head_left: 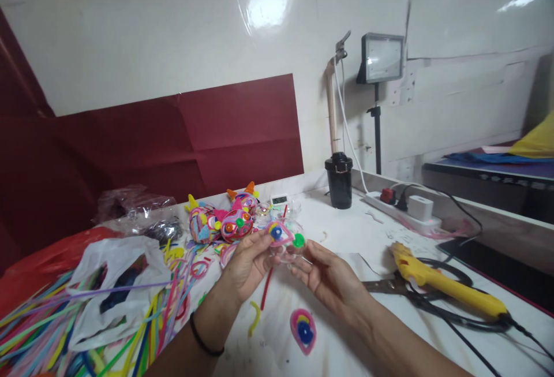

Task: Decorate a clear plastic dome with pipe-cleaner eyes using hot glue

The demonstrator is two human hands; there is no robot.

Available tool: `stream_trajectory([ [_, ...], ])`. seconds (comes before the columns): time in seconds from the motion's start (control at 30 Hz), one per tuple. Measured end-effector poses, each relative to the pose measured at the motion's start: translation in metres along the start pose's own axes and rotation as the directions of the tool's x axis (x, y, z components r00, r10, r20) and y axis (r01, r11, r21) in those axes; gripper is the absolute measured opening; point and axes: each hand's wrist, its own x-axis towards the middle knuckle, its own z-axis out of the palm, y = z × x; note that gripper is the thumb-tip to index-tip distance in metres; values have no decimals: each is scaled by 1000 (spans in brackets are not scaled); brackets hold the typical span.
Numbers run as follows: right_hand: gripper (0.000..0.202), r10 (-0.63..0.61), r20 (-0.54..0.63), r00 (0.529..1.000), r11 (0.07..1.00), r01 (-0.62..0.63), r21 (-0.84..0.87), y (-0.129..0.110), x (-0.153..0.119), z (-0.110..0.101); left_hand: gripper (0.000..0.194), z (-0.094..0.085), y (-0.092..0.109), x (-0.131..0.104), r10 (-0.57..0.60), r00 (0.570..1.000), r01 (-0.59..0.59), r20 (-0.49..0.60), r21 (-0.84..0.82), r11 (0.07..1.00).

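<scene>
Between my two hands, above the table, is a clear plastic piece (286,254) bearing a pink-edged eye shape (279,232) with a blue centre and a green disc (299,241). My left hand (249,261) pinches it at the eye shape's left side. The fingers of my right hand (324,276) close on its right side, by the green disc. A second eye shape (303,331), pink with blue and yellow, lies on the table below. Left of it are a curved yellow strip (254,318) and a red stick (266,289).
Colourful decorated figures (236,225) stand behind my left hand. Many fuzzy stems (47,331) and a white plastic bag (116,290) lie left. At right are a yellow glue gun (450,287), black scissors (385,287) and a power strip (407,215). A black pot (340,183) stands behind.
</scene>
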Motion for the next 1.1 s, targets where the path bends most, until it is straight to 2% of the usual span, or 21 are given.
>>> stream_trajectory([
  [0.43, 13, 0, -66, 998, 1000, 1, 21, 0, 0, 0, 30, 2, 3, -2, 44, 999, -46, 21, 99, 994],
  [0.63, 4, -6, -38, 999, 1000, 6, 7, 1, 1, -2, 32, 2, 4, -2, 46, 999, -47, 7, 132, 990],
  [0.83, 6, -10, -4, 1000, 1000, 10, 16, 1, 1, -2, 32, 0, 4, -2, 57, 998, -58, 31, 62, 996],
  [1.1, 30, -16, 76, 997, 1000, 18, -22, 1, -1, 1, 35, -6, 4, 0, 49, 998, -49, 38, -1, 999],
])
